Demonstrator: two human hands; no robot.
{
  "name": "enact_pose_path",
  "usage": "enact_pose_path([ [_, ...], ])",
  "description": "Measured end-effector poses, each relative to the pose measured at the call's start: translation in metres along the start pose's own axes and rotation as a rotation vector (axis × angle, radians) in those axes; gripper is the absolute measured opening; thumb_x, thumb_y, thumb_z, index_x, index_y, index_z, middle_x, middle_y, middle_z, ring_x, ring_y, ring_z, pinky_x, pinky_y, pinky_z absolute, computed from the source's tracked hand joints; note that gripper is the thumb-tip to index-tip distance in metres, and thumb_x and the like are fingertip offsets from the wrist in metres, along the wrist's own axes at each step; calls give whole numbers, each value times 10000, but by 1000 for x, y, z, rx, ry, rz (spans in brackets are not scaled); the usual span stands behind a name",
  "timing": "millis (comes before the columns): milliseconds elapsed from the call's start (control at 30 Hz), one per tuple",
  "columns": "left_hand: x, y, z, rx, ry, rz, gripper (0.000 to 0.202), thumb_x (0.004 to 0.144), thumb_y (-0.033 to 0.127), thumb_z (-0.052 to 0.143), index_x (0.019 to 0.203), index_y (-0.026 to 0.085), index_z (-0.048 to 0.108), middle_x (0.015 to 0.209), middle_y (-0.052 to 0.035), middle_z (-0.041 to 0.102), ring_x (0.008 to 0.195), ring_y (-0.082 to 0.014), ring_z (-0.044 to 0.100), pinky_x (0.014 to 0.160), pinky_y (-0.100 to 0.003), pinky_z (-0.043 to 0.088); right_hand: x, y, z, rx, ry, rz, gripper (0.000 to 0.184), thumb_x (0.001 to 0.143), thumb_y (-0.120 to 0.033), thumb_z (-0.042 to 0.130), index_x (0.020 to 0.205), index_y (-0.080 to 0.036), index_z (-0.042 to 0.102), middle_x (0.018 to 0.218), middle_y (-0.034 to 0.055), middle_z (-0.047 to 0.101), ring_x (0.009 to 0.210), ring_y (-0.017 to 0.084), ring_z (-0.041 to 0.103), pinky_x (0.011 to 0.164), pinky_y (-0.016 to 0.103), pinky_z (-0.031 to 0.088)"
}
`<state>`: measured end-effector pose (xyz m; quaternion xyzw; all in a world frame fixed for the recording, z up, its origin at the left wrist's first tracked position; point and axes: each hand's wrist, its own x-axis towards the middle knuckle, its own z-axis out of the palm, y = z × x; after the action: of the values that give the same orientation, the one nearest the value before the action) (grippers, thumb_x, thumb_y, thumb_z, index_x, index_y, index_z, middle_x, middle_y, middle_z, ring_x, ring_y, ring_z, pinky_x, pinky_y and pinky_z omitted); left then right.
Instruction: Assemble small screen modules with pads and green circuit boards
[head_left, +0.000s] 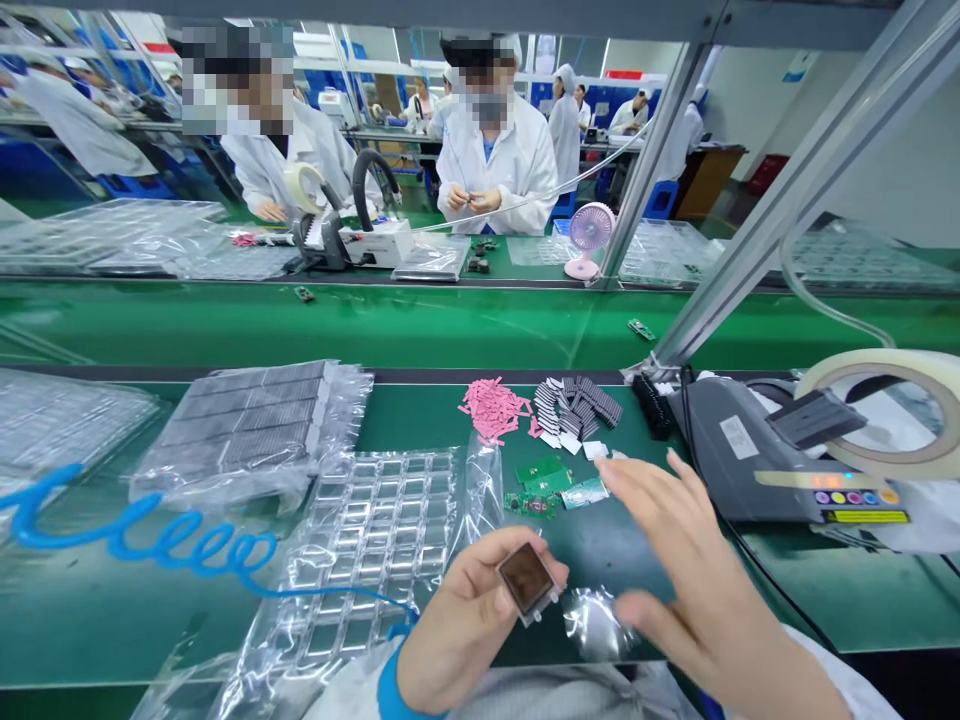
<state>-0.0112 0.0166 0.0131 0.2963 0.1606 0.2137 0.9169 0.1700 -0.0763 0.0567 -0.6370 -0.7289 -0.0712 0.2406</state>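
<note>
My left hand (469, 615) is closed on a small square dark module (527, 580), pinched between thumb and fingers near the bench's front edge. My right hand (686, 560) hovers open, fingers spread, reaching toward several small green circuit boards (546, 485) on the green mat. Behind these lie a heap of pink pads (493, 408) and a pile of small grey finned heat sinks (577, 405). A clear plastic tray (379, 540) with many square pockets lies left of my hands.
A tape dispenser (780, 460) with a large tape roll (892, 410) stands at right. Bagged trays (247, 425) and a blue coiled hose (150, 540) lie at left. A green conveyor (450, 325) runs across; people in white coats work beyond it, near a pink fan (589, 235).
</note>
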Motion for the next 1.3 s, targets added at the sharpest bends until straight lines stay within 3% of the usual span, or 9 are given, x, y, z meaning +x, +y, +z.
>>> enact_pose_path([
  [167,-8,5,-10,5,65,52,360,658,387,749,974,222,699,851,-35,717,841,-168,618,851,-311,442,43,30,62,152,-343,282,214,943,-202,443,1122,-172,556,1112,63,619,1040,163,567,894,321,460],
  [333,-15,8,-12,18,170,28,398,628,427,759,962,217,703,830,-39,695,819,-174,605,859,-338,444,98,41,138,70,-518,364,215,901,-307,566,1044,-147,587,1046,51,612,908,179,610,791,385,519],
  [467,-21,12,-9,32,200,55,385,630,437,754,949,226,702,844,-37,689,837,-180,602,868,-352,443,114,39,159,23,-544,407,256,903,-317,562,1090,-143,567,1073,64,599,906,181,610,774,374,526],
  [567,-25,15,-8,47,149,97,369,644,417,751,954,225,698,841,-38,698,829,-171,603,847,-325,448,110,40,142,21,-505,395,237,898,-313,570,1046,-128,581,1027,61,611,877,173,614,765,366,524],
  [700,-23,16,-7,23,51,132,345,680,384,733,984,226,689,853,-31,710,812,-144,604,842,-293,447,85,34,73,107,-376,304,163,931,-218,498,847,-148,619,871,36,635,828,145,598,747,311,491],
  [800,-14,12,-2,-17,0,116,340,688,347,737,999,220,685,863,-22,719,819,-126,616,827,-250,449,59,12,10,278,-306,87,265,932,-321,500,715,-220,614,694,-36,614,707,98,563,727,244,455],
  [900,-4,6,6,-55,-51,50,329,687,294,746,1000,209,687,876,-17,730,849,-121,636,794,-212,455,38,-14,-26,363,-124,-239,357,988,-237,368,720,-233,604,642,-60,594,596,90,501,818,298,401],
  [1067,6,-1,18,-98,-49,-43,315,657,249,772,959,190,705,849,-1,730,703,-76,625,617,-160,451,22,-24,-29,179,-48,-197,482,967,-75,238,720,-220,626,598,-52,570,581,111,447,956,388,275],
  [1300,13,-4,24,-39,47,-113,337,582,258,820,898,185,728,795,-10,709,665,-74,598,614,-167,432,17,-11,-32,116,-32,-225,447,924,-31,287,713,-214,636,593,-45,575,599,121,474,961,423,281],
])
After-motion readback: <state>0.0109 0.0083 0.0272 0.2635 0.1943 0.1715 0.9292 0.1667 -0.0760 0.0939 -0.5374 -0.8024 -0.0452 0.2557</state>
